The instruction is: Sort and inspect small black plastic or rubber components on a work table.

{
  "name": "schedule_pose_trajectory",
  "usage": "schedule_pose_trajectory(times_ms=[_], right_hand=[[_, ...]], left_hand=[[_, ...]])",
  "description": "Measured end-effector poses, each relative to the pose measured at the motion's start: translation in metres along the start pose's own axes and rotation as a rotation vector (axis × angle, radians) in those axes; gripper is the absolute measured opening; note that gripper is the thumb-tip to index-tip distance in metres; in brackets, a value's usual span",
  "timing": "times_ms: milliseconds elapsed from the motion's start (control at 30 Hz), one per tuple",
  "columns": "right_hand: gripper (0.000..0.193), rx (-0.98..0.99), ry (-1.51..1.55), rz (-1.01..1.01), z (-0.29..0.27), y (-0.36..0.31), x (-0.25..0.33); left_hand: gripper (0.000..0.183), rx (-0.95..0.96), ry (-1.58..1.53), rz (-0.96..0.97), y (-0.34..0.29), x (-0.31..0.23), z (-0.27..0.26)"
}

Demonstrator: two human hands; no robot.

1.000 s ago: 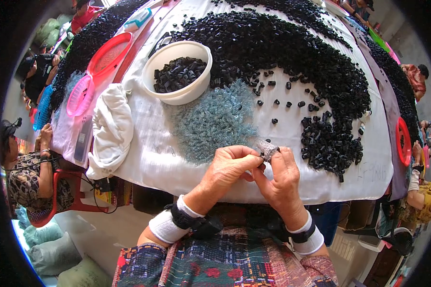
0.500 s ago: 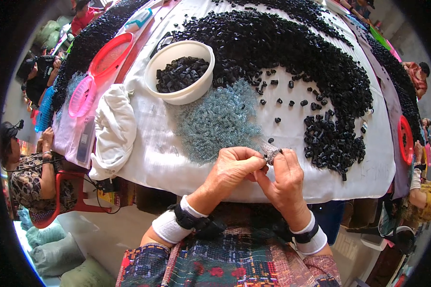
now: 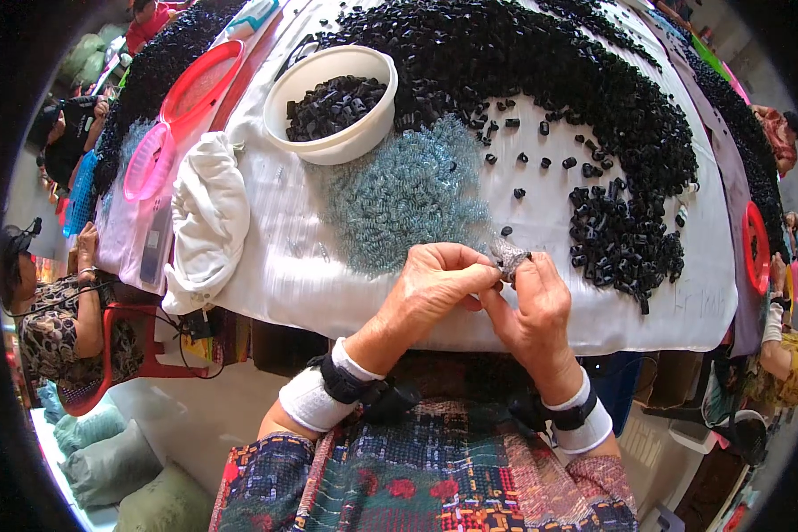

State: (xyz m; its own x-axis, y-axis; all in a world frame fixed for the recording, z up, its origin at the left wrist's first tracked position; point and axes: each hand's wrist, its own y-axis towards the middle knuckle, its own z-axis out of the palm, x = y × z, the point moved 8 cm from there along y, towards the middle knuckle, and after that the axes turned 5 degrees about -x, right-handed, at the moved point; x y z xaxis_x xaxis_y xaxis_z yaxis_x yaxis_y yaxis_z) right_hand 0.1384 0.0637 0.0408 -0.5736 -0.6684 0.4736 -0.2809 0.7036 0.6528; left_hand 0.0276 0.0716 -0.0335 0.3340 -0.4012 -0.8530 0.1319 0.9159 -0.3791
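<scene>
My left hand point(image 3: 439, 288) and my right hand point(image 3: 541, 306) meet over the near edge of the white-covered table, fingertips nearly touching. Both are closed in a pinch. A silvery-grey clump point(image 3: 509, 254), perhaps small springs, shows above the right thumb and index finger. Something small and dark sits between the two sets of fingertips, too covered to name. Just beyond the hands lies a pile of small bluish, clear coils point(image 3: 408, 208). A loose black plastic part point(image 3: 506, 231) rests close to the fingertips.
A cream bowl point(image 3: 279, 106) of black parts stands behind the coils. Black parts point(image 3: 523, 53) spread across the table in a wide arc, with a smaller heap point(image 3: 625, 257) at right. White cloth point(image 3: 208, 217), a pink basket point(image 3: 151, 164) and a red tray point(image 3: 186, 111) lie left. People sit at both sides.
The view has tipped slightly, so the table and its contents sit higher in the picture. My hands stay together in the same pinch, with only small finger shifts.
</scene>
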Motion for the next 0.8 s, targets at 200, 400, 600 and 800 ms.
schedule_pose_trajectory(times_ms=[200,400,600,800], right_hand=[[0.024,0.014,-0.015,0.024,-0.0014,-0.0019,-0.0083],[0.024,0.027,-0.015,0.001,-0.0019,-0.0018,-0.0050],[0.025,0.055,-0.037,0.044,-0.0016,-0.0050,-0.0037],[0.025,0.036,-0.054,-0.016,-0.0042,-0.0031,-0.0027]], left_hand=[[0.019,0.037,0.014,-0.037,-0.0011,0.0002,0.0022],[0.024,0.048,0.075,0.016,-0.0004,0.0019,0.0028],[0.024,0.054,0.067,0.016,-0.0022,0.0031,0.0050],[0.024,0.084,0.094,0.050,-0.0010,-0.0011,0.0056]])
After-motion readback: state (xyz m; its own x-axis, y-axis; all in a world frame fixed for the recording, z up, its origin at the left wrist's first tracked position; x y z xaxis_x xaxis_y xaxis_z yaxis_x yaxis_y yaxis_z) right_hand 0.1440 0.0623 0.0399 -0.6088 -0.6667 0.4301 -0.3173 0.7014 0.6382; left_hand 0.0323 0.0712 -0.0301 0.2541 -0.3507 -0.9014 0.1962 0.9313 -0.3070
